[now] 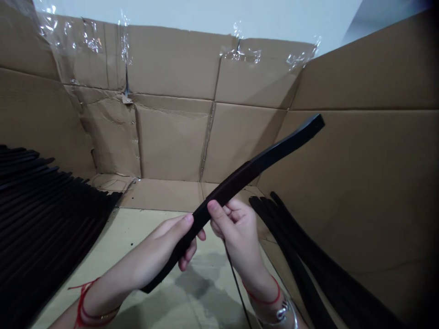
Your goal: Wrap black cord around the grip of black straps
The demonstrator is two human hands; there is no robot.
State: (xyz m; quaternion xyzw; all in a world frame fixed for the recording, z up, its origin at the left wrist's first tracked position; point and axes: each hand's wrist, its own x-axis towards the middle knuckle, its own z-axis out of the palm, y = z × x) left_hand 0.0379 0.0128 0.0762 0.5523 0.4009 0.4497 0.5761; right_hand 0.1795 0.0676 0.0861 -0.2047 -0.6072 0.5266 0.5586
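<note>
A long, flat black strip [236, 179], gently curved and possibly rubber or foam, slants from lower left to upper right in front of me. My left hand [174, 237] is closed round its lower part, thumb on top and fingertips showing underneath. Just above that, my right hand [236, 224] pinches the strip near its middle, thumb on the near face. A thin dark cord or thin strip [236, 278] hangs down from beneath my right hand; whether it joins the black strip is hidden.
Many similar black strips [51, 205] lie stacked at the left. A few more strips [302, 256] lie along the right side. Cardboard walls [171, 141] with clear tape [240, 55] along the top surround the pale work surface [137, 237].
</note>
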